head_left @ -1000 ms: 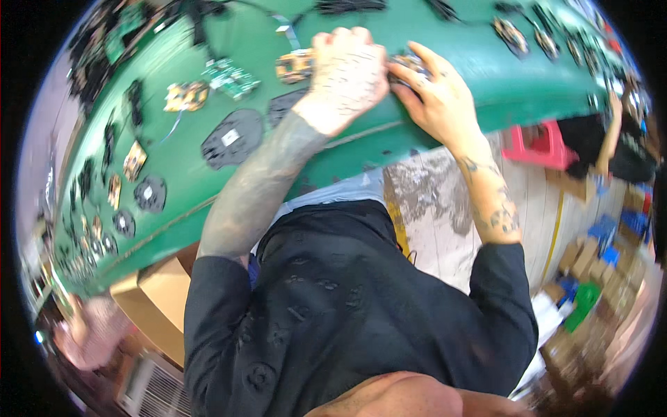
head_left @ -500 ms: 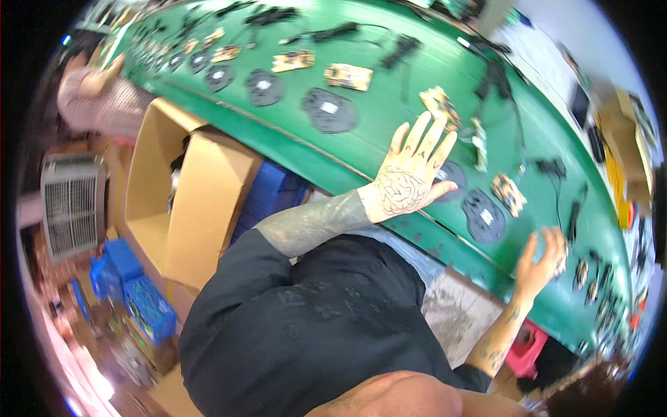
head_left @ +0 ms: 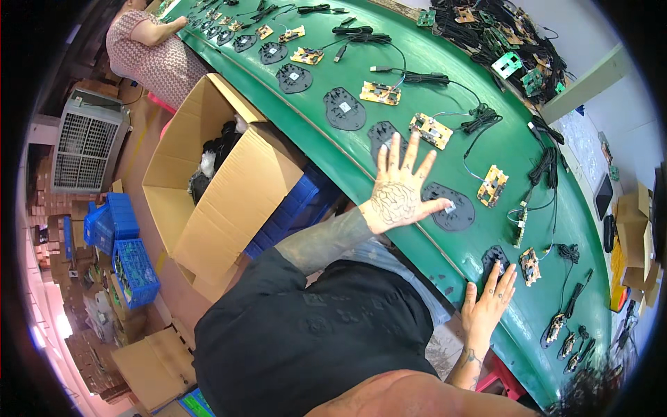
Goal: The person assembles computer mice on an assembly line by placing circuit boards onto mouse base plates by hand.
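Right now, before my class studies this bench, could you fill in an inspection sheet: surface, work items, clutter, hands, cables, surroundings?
Surface: long green worktop, items laid out in rows.
Work items: black plates along the near edge; tan circuit boards beyond them.
Clutter: tangled heap of cables and boards past the far edge.
Hands: left hand open, fingers spread over one plate, thumb over another; right hand open, fingertips over a third.
Cables: bundled black cables, some wired to boards.
Surroundings: open cardboard box, blue crates, louvred unit, person in patterned top.
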`<state>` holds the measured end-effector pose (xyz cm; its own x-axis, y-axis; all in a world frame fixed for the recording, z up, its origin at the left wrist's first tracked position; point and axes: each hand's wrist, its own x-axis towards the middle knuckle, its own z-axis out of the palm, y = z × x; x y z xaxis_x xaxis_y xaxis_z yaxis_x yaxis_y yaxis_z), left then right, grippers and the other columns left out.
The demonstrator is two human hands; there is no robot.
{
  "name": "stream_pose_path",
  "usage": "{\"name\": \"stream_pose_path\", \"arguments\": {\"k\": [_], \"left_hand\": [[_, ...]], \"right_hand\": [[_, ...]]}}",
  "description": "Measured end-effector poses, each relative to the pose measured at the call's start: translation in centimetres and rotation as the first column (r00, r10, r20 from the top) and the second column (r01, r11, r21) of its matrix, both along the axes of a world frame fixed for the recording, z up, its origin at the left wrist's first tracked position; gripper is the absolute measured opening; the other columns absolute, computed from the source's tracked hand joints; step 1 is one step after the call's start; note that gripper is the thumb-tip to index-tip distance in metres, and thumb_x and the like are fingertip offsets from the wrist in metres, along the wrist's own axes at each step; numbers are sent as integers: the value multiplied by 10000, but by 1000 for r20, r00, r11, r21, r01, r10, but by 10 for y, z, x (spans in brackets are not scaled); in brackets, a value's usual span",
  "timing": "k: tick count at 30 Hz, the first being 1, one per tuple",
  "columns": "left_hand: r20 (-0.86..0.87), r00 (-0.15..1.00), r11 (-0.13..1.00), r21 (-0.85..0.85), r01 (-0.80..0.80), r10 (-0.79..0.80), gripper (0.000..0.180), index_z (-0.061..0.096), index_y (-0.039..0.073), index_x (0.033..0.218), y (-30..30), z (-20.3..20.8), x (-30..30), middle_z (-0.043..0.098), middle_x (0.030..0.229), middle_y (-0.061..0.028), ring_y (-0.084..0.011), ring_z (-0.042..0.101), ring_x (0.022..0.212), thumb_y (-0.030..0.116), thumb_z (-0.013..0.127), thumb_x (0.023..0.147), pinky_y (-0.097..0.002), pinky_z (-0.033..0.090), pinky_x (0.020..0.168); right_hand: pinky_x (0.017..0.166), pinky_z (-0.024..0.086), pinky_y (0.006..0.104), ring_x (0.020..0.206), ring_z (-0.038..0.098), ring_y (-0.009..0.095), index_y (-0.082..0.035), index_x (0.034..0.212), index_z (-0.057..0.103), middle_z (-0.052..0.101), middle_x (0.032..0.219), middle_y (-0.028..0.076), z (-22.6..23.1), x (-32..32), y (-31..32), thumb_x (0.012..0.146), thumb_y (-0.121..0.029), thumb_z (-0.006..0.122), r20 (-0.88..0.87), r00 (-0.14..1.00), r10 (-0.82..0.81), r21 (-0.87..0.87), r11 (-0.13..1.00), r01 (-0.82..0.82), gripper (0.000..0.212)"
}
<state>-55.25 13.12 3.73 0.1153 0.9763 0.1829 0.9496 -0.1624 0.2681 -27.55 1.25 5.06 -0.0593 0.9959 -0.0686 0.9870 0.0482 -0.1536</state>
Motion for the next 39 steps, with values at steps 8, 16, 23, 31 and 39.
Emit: {"name": "stream_pose_path", "arguments": {"k": [8,16,23,31,39], "left_hand": [[-82,990,993,-3,-117,116,1032,354,111,1514,11,-1,-38,144,1571,-306,-523,101,1442,794,548,765,-620,91,1144],[-125,991,982,189,-18,42,997,345,91,1505,6,1,-49,234,1572,-246,-422,163,1466,684,661,768,-585,81,1147],[-15,994,945,308,112,-112,688,457,97,1429,-13,24,-25,293,1533,-204,-431,276,1404,425,701,875,-545,250,1119],[48,787,775,224,591,-615,490,577,61,1255,-26,30,44,595,1242,-114,-278,548,1186,212,736,818,-420,378,1035],[123,709,716,213,664,-694,466,577,51,1249,-30,28,71,604,1208,-104,-264,569,1129,233,711,841,-409,419,987]], "right_hand": [[1172,165,560,1462,180,430,-85,1519,314,174,1588,247,-1,-46,31,921,-467,591,-71,994,81,36,996,-79,762],[1121,296,515,1378,337,450,-54,1384,488,327,1499,290,18,-44,37,816,-374,757,-348,923,165,271,960,-70,704],[1041,416,462,1251,484,377,-96,1263,590,524,1354,193,27,55,26,815,-266,757,-129,945,-299,454,830,325,507],[988,463,404,1185,546,310,-143,1257,628,612,1260,113,24,61,53,851,-194,718,-311,950,-31,226,968,106,419],[993,457,403,1127,559,329,-178,1247,638,621,1211,93,0,17,152,861,-275,693,-290,940,178,385,921,-55,402]]}}
